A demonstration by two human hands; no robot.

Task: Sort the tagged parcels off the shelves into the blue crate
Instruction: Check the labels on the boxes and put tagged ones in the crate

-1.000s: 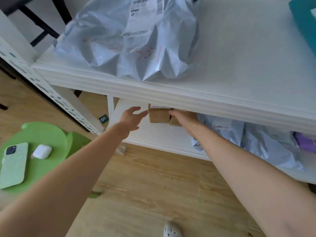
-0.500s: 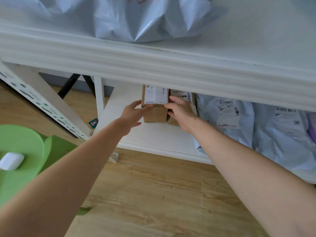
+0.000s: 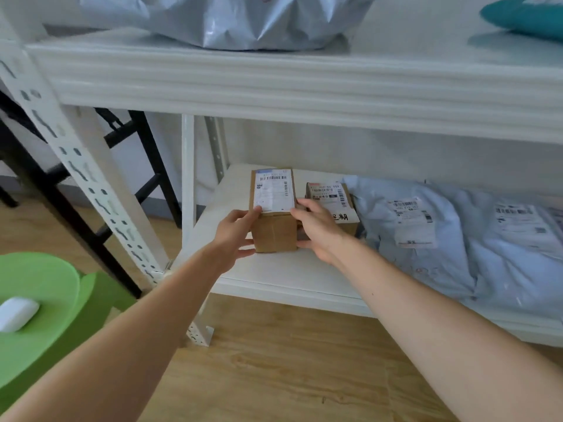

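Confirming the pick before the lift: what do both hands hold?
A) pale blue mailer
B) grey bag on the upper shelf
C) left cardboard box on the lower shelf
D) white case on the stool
C: left hand and right hand grip opposite sides of the cardboard box on the lower shelf.

Labelled box (image 3: 274,222) on lower shelf (image 3: 283,275), left of second box (image 3: 333,197).

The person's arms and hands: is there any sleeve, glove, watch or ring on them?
No. The left arm and the right arm are bare up to the picture's edge, with no sleeve in view. The left hand and the right hand wear no gloves. No watch, bracelet or ring shows on the wrists or the visible fingers.
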